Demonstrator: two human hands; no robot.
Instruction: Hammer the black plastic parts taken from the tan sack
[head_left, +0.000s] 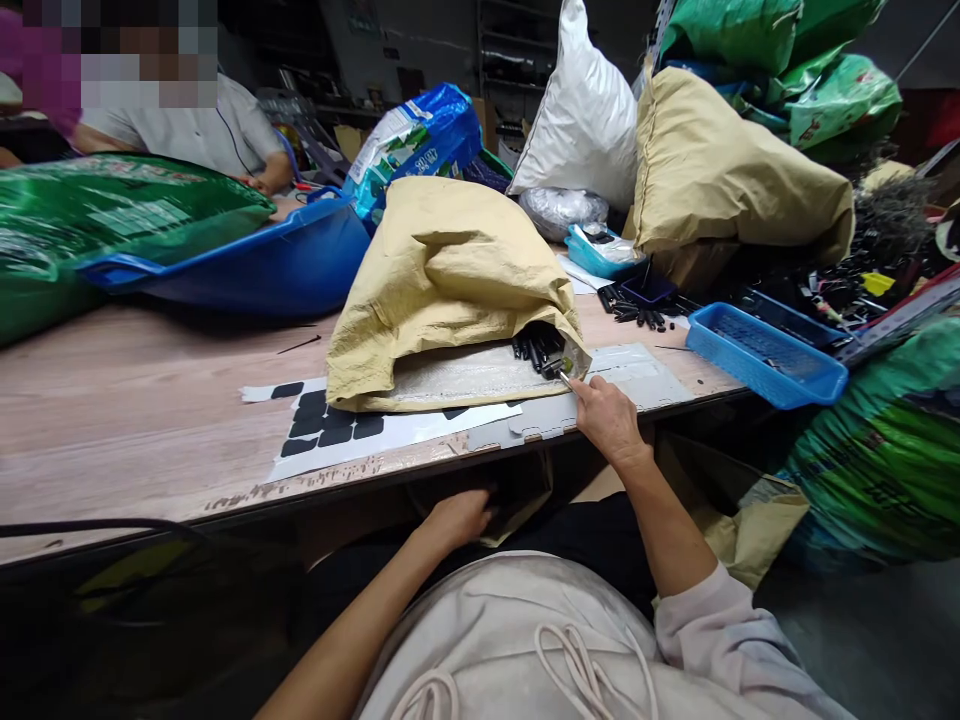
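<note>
A tan woven sack [465,260] lies on its side on the table, its mouth facing me. Several black cylindrical parts [532,348] show at the right of the mouth. My right hand [609,418] is closed on the handle of a thin metal tool [564,378], whose far end reaches in among the black parts; its kind is unclear. Below the table edge, over my lap, my left hand [459,518] has its fingers curled beside an open tan bag [529,500]; what they grip is hidden. Under the sack are a white sheet with black rounded pads [336,430] and a grey cardboard piece [645,375].
A blue basin [270,260] and green sack [112,215] stand left, near a person in a light shirt [232,125]. A blue tray [765,355], loose black parts [637,308], a white sack [581,120] and another tan sack [727,165] lie right and behind.
</note>
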